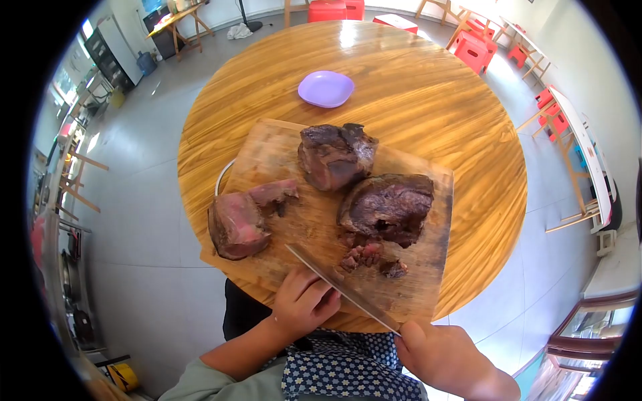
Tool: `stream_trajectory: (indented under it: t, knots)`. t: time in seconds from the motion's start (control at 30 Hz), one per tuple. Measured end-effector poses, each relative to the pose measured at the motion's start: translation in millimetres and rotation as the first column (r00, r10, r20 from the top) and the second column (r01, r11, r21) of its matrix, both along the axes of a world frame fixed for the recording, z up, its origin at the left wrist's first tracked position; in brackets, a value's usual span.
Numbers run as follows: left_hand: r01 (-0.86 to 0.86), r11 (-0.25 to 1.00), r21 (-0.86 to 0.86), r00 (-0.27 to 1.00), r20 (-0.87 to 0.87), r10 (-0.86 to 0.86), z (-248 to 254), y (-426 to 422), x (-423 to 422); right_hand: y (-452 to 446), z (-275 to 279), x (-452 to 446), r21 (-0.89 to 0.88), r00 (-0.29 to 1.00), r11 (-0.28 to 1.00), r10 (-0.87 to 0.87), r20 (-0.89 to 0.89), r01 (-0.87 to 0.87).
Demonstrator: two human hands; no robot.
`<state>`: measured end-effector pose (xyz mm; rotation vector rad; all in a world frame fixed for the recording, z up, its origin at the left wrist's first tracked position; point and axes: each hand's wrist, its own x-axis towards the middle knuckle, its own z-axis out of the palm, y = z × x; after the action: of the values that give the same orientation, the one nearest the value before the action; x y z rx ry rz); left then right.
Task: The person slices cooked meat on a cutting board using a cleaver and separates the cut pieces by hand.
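Note:
My right hand (445, 354) grips a knife (354, 296) at its handle end. The long narrow blade slants up and left over the near edge of the wooden cutting board (307, 230). My left hand (304, 302) is at that near edge, right beside the blade, its fingers curled inward. What lies under those fingers, if anything, is hidden. On the board's left lies a cut chunk of meat (239, 224) with a pink face. Two larger dark-crusted chunks, a back one (334, 157) and a right one (389, 206), sit farther up. Small meat scraps (363, 256) lie below the right chunk.
The board rests on a round wooden table (428, 87), with a metal handle (223, 175) at its left side. A purple plate (326, 89) stands beyond the meat. Red stools (473, 50) and a white folding table (585, 150) are farther off. A patterned apron (341, 371) covers my lap.

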<state>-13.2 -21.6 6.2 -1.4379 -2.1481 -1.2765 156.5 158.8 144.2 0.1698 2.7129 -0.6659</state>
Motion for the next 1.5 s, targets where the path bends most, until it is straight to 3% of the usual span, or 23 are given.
stream_trajectory:
  t: [0.1,0.13,0.2,0.4,0.53,0.8,0.83,0.9,1.03,1.13,1.37,1.5]
  knots:
    - [-0.008,0.999,-0.044,1.000,0.008,0.009,5,-1,1,1,6,4,-0.134,0.996,0.988,-0.084,-0.028,0.080]
    - [-0.023,0.998,-0.053,1.000,0.019,0.024,6,-1,2,3,10,6,-0.139,0.996,0.987,-0.087,-0.023,0.083]
    - [-0.013,0.998,-0.056,0.999,0.030,0.015,6,0,1,10,20,9,-0.066,0.980,0.998,0.009,0.199,0.004]
    - [-0.009,0.999,-0.031,0.997,0.075,0.011,0,0,0,12,39,-10,-0.075,0.960,0.997,0.031,0.277,-0.011]
    - [-0.032,0.999,-0.011,0.996,0.086,0.033,-3,-1,0,19,18,-30,-0.150,0.943,0.989,0.046,0.330,0.004]
    - [-0.074,0.997,0.007,0.995,0.067,0.073,-5,-1,3,8,-8,-46,-0.128,0.995,0.990,0.070,0.073,-0.060]
    - [-0.066,0.998,0.021,0.996,0.055,0.065,-5,-1,3,8,-3,-40,-0.117,0.995,0.991,0.074,0.072,-0.065]
    - [-0.064,0.997,0.043,0.997,0.056,0.062,-5,1,3,8,8,-28,-0.057,0.970,0.998,-0.001,0.241,0.015]
    - [-0.061,0.996,0.069,0.997,0.058,0.057,-6,1,3,7,1,-23,-0.021,0.979,1.000,0.014,0.203,-0.010]
    - [-0.109,0.992,0.067,0.994,0.008,0.109,-5,1,6,1,-25,-55,-0.106,0.999,0.994,0.028,0.026,-0.025]
    - [-0.040,0.998,0.055,0.997,0.062,0.036,6,-2,4,24,-11,-59,-0.218,0.987,0.967,-0.151,-0.060,0.134]
    - [0.031,0.995,0.098,0.998,0.051,-0.036,1,-6,0,17,16,-33,-0.126,0.962,0.963,-0.252,-0.104,0.239]
